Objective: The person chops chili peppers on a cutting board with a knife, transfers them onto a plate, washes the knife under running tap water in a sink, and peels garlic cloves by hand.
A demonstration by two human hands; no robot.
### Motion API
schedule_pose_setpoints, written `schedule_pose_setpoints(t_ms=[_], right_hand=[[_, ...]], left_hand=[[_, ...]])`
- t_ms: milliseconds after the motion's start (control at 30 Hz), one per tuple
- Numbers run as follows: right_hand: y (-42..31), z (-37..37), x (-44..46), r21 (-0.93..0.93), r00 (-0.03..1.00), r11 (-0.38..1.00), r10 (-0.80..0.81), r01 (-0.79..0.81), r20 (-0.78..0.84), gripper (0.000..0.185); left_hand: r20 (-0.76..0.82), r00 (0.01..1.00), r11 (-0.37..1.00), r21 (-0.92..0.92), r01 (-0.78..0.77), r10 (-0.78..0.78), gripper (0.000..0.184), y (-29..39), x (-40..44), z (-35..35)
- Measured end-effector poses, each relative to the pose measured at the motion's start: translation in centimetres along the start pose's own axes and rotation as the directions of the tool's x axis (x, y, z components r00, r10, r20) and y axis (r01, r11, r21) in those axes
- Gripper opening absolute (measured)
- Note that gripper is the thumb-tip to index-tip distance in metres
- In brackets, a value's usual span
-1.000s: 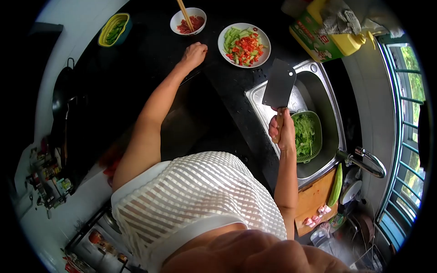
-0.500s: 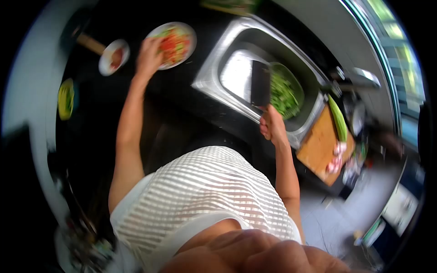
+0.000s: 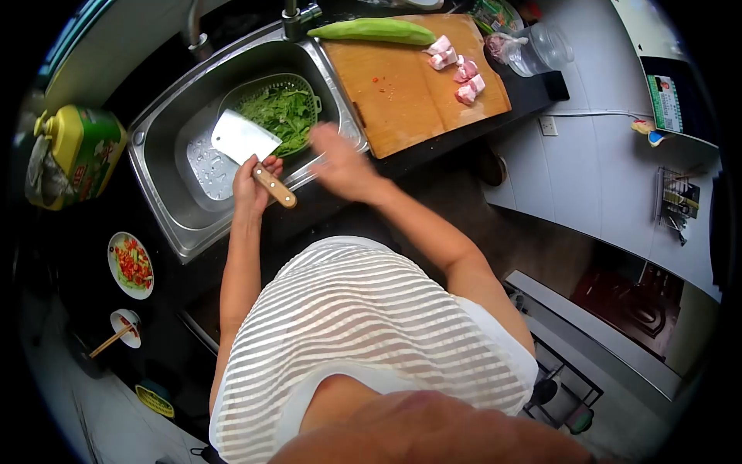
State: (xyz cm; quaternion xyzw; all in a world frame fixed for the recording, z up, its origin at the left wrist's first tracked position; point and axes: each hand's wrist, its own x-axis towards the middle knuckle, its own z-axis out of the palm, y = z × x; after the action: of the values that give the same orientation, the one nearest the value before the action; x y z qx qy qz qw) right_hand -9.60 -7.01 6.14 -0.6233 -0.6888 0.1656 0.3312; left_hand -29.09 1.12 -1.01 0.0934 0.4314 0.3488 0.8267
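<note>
Left hand [image 3: 255,184] has the steel cleaver [image 3: 246,138], fingers clamped round the wooden handle [image 3: 275,188] right where it meets the blade: thumb on one side, fingertips showing on the other. Blade lies beyond the fingers, tilted, over the stainless steel sink [image 3: 212,184] & partly in front of the green plastic basket [image 3: 316,102] w/ leafy greens [image 3: 282,116]; riveted handle end sticks out past the hand, twd the body.

Right hand [image 3: 340,164] is motion-blurred, nr the sink edge on the board side, apart from the handle; nothing seen in it. Can't tell if its fingers are together or apart.

Wooden cutting board [image 3: 402,100] is just beside the sink, w/ a long pale-green gourd [image 3: 372,31] along its far edge, pink-&-white raw meat chunks [image 3: 466,71] & a few red bits [image 3: 376,80].

Other side, on the black countertop [image 3: 85,255]: white plate [image 3: 141,294] of chopped red & green veg [image 3: 131,261], small white bowl [image 3: 118,315] w/ wooden chopsticks [image 3: 110,342], yellow-rimmed basket [image 3: 154,400]. Yellow-&-green plastic jug [image 3: 97,151] nr the sink corner.
</note>
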Motion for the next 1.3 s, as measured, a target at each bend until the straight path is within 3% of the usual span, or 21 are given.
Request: schedule_pose_setpoints(t_ms=[33, 67, 100, 133, 200, 267, 300, 400, 433, 467, 500, 533, 567, 600, 633, 667, 700, 733, 800, 933, 1300], right_hand=[[3.6, -2.0, -1.0, -0.101, 0.995, 0.993, 0.049, -0.058, -0.09, 0.046], [7.3, -4.1, -2.6, -0.461, 0.993, 0.885, 0.007, -0.06, -0.115, 0.048], [10.2, -5.7, -4.3, -0.316, 0.947, 0.9, 0.244, -0.301, -0.207, 0.046], [11.8, -7.5, -5.2, -0.372, 0.938, 0.868, 0.259, -0.33, -0.23, 0.045], [9.9, -10.1, -5.2, 0.06, 0.839, 0.837, 0.541, -0.544, 0.062, 0.046], [5.7, -9.8, -3.9, 0.334, 0.833, 0.764, 0.486, -0.552, 0.266, 0.053], [3.9, -8.9, -3.3, 0.495, 0.897, 0.749, 0.365, -0.442, 0.249, 0.059], [3.3, -6.7, -2.0, 0.22, 0.984, 0.97, 0.064, -0.101, 0.167, 0.064], [3.9, -6.0, -2.2, 0.202, 0.972, 0.956, 0.187, -0.213, 0.141, 0.064], [4.8, -6.1, -2.5, 0.208, 0.974, 0.957, 0.178, -0.204, 0.138, 0.064], [5.8, -7.0, -2.9, 0.189, 0.982, 0.965, 0.187, -0.179, -0.024, 0.058], [6.8, -8.0, -3.6, 0.167, 0.964, 0.973, 0.191, -0.161, -0.183, 0.052], [7.9, -9.0, -4.6, 0.414, 0.872, 0.808, 0.486, -0.419, -0.065, 0.043], [8.9, -10.0, -5.8, 0.588, 0.701, 0.517, 0.702, -0.622, 0.125, 0.034], [9.7, -10.8, -6.7, 0.743, 0.678, 0.376, 0.721, -0.554, 0.141, 0.028], [10.5, -11.3, -7.4, 0.861, 0.658, 0.219, 0.735, -0.459, 0.164, 0.023], [11.1, -11.5, -8.2, 0.861, 0.662, 0.219, 0.731, -0.459, 0.167, 0.023], [11.5, -11.6, -9.3, 0.894, 0.638, 0.078, 0.728, -0.441, 0.251, 0.021], [11.9, -11.0, -10.9, 0.895, 0.611, -0.114, 0.692, -0.432, 0.383, 0.025], [11.9, -8.9, -11.8, 0.884, 0.605, -0.219, 0.66, -0.412, 0.446, 0.023], [10.7, -6.2, -7.6, 0.859, 0.613, -0.193, 0.627, -0.475, 0.48, 0.025]], left_hand=[[-0.028, 1.0, 1.0, -0.029, 0.006, -0.007, 0.02, 0.0, -0.1, 0.4], [-0.032, 0.999, 1.0, -0.021, 0.013, -0.014, 0.02, -0.3, 0.0, 0.2], [0.029, 0.999, 0.999, -0.043, 0.015, -0.014, 0.018, -0.5, 0.4, -0.2], [0.084, 0.996, 0.998, -0.067, 0.011, -0.005, 0.017, -0.5, 0.7, -0.3], [0.021, 0.994, 0.994, 0.017, -0.109, 0.109, 0.018, -1.8, -0.6, 3.8], [0.066, 0.97, 0.953, 0.186, -0.241, 0.232, 0.022, -3.6, -1.1, 7.6], [0.088, 0.96, 0.934, 0.22, -0.281, 0.268, 0.024, -4.8, -1.2, 9.4], [0.23, 0.939, 0.868, 0.375, -0.327, 0.254, 0.024, -8.1, -0.6, 13.0], [0.298, 0.921, 0.792, 0.485, -0.372, 0.251, 0.027, -8.6, -1.2, 14.9], [0.365, 0.9, 0.698, 0.58, -0.42, 0.238, 0.03, -8.6, -1.6, 16.5], [0.551, 0.776, 0.523, 0.584, -0.621, 0.307, 0.035, -8.7, -0.4, 16.8], [0.626, 0.725, 0.297, 0.661, -0.689, 0.287, 0.032, -7.8, 0.5, 17.0], [0.595, 0.763, 0.262, 0.717, -0.646, 0.253, 0.031, -6.9, 2.0, 17.6], [0.558, 0.8, 0.224, 0.77, -0.598, 0.218, 0.031, -6.2, 3.5, 18.1], [0.554, 0.802, 0.222, 0.772, -0.595, 0.223, 0.031, -6.1, 5.2, 18.5], [0.573, 0.779, 0.071, 0.792, -0.606, 0.255, 0.031, -6.3, 7.1, 18.6], [0.597, 0.752, -0.081, 0.795, -0.601, 0.28, 0.033, -6.4, 8.6, 18.7], [0.596, 0.752, -0.084, 0.796, -0.6, 0.282, 0.033, -6.7, 9.8, 18.6], [0.688, 0.677, -0.297, 0.725, -0.622, 0.26, 0.039, -7.3, 11.6, 18.6], [0.69, 0.689, -0.331, 0.717, -0.613, 0.22, 0.04, -7.5, 11.7, 19.3], [0.671, 0.707, -0.229, 0.741, -0.631, 0.222, 0.022, -6.8, 12.2, 19.9]])
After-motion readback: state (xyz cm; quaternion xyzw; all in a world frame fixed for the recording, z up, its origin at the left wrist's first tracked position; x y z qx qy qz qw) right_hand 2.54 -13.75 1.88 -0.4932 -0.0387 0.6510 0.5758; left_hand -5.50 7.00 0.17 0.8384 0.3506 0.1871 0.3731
